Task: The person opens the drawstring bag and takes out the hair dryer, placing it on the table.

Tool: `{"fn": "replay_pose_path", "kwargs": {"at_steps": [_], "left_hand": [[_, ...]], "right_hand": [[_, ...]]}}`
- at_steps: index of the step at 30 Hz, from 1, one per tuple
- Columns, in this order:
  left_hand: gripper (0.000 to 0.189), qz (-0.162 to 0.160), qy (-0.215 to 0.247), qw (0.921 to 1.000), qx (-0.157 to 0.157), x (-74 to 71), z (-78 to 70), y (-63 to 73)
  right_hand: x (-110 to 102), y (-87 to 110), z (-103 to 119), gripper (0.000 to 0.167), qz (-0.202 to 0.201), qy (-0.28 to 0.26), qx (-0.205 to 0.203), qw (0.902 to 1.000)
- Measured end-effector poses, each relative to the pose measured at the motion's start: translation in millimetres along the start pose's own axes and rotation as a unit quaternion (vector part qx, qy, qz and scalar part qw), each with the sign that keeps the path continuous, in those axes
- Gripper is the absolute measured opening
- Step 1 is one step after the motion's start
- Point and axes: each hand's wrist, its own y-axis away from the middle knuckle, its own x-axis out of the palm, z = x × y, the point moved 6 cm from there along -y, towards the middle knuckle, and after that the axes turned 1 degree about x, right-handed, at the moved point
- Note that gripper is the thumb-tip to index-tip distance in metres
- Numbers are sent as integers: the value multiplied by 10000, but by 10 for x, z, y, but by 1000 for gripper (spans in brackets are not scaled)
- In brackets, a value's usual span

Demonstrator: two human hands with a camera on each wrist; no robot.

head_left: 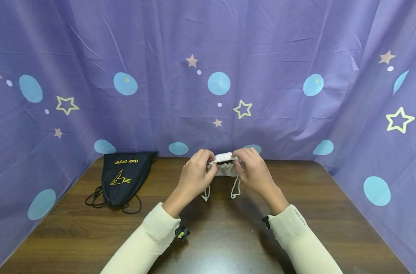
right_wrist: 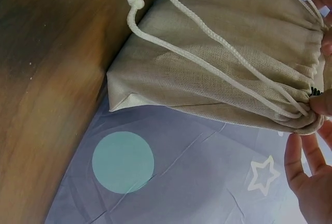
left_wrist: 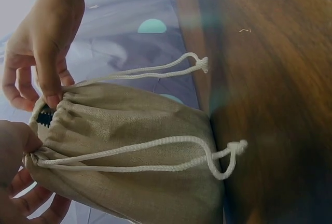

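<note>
A beige cloth drawstring pouch [left_wrist: 140,125] stands upright on the wooden table, its gathered mouth partly spread. My left hand [head_left: 195,170] pinches one side of the mouth between thumb and fingers. On the opposite side, my right hand [head_left: 255,169] pinches the rim the same way. Two white knotted cords [left_wrist: 171,143] hang down the pouch, one from each side. Through the gap at the mouth a black toothed thing [left_wrist: 45,119] shows inside; most of it is hidden by the cloth.
On the left of the table [head_left: 221,243] lies a black drawstring bag [head_left: 127,179] printed "Hair Dryer" in yellow, its black cords loose. A purple curtain [head_left: 269,49] with stars and blue dots hangs behind the table and along both sides.
</note>
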Motion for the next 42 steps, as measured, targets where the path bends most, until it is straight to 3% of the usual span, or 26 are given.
{"fn": "replay_pose_path", "kwargs": {"at_steps": [11, 19, 27, 33, 42], "left_hand": [[12, -223, -154, 9996, -24, -67, 15, -20], [16, -121, -138, 9998, -57, -79, 42, -28], [16, -98, -172, 9998, -16, -79, 18, -30], [15, -112, -295, 9995, -92, -95, 12, -32], [15, -139, -432, 9987, -219, -142, 13, -45]], "right_hand": [[-29, 1, -80, 20, -138, -84, 311, 9994], [-52, -2, -114, 24, -68, -135, 323, 9994], [-107, 0, -159, 25, -189, 144, 687, 9974], [-100, 16, -201, 23, 17, 208, 955, 9952], [-119, 11, -219, 26, 190, 140, 940, 9953]]}}
